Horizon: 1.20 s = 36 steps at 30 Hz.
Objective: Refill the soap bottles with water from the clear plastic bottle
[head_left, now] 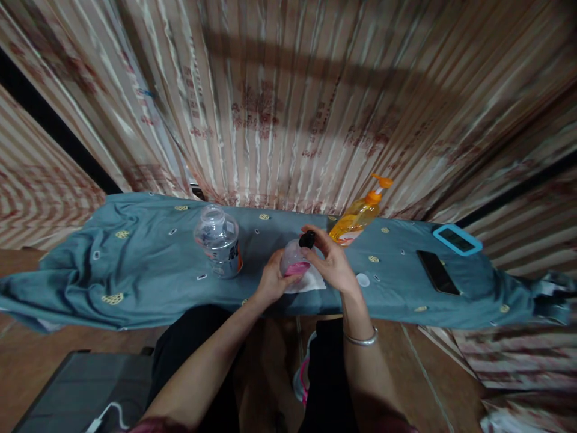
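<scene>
Head view shows the left hand (270,279) grasping a small pink bottle (294,261) at its side, between both hands, while the right hand (331,261) pinches its black cap (307,239). Cap seems being turned; next it needs a steady twist with the bottle held upright.

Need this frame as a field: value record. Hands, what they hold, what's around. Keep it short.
surface: narrow table under a teal cloth
left hand: grips a small clear bottle with pink liquid from the side
right hand: fingers on the bottle's black cap
under bottle: white tissue
left of hands: clear plastic jar, open top
behind hands: orange pump bottle, leaning
right: black phone, flat; blue-framed device
wrist: silver bangle on the right arm
backdrop: striped curtain
</scene>
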### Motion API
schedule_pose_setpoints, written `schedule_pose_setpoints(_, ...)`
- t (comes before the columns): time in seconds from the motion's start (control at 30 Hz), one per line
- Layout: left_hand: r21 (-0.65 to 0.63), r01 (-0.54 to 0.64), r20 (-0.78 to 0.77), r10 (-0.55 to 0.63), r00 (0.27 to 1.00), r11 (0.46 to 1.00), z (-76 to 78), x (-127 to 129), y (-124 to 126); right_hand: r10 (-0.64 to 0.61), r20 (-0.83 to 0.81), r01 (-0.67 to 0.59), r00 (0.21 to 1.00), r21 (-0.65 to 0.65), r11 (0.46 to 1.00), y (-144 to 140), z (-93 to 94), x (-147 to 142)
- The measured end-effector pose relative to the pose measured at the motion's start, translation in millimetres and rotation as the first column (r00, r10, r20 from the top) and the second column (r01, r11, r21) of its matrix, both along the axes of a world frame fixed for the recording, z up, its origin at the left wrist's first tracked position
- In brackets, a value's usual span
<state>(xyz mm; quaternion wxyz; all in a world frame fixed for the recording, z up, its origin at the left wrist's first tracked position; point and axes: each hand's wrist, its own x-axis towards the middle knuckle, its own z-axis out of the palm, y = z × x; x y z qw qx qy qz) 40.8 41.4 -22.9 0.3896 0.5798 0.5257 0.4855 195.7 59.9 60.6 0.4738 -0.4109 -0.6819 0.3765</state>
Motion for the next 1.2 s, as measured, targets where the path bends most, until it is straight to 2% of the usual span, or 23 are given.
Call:
schedule_pose_setpoints(0.17,-0.007,0.005,-0.012,-0.005,1.0,1.0,-1.9,0,0,-0.142,-0.024,0.142,0.99,0.009,0.99,0,-5.8,-7)
schedule_pose_setpoints(0.23,-0.009,0.009,-0.008,-0.009,1.0,1.0,-1.9,0,0,-0.113,-0.017,0.113,0.993,0.008,0.994,1,-4.1,-5)
schedule_pose_setpoints(0.33,-0.014,0.017,-0.012,-0.017,1.0,1.0,-0.3,-1,0,0.012,-0.004,-0.012,1.0,0.001,1.0,1,2.0,1)
schedule_pose_setpoints(0.4,-0.018,0.018,-0.024,-0.018,1.0,1.0,0.8,-1,-1,0.053,-0.016,-0.053,0.998,-0.004,0.999,1,3.4,4)
schedule_pose_setpoints(0.6,0.008,0.016,-0.045,-0.015,0.999,1.0,-1.7,1,0,-0.109,-0.06,0.109,0.992,-0.002,0.994,1,-5.4,-1)
schedule_pose_setpoints(0.8,0.023,0.009,-0.022,-0.009,1.0,1.0,-1.8,1,1,0.031,-0.036,-0.031,0.999,-0.011,0.999,-1,3.3,5)
schedule_pose_setpoints(1.03,-0.002,0.016,-0.043,-0.016,0.999,1.0,-0.4,1,1,-0.148,-0.03,0.148,0.989,-0.006,0.989,-2,-3.2,-1)
schedule_pose_setpoints(1.2,-0.003,0.023,-0.033,-0.023,0.999,1.0,-1.2,1,0,-0.087,-0.019,0.087,0.996,0.015,0.996,-3,2.7,3)
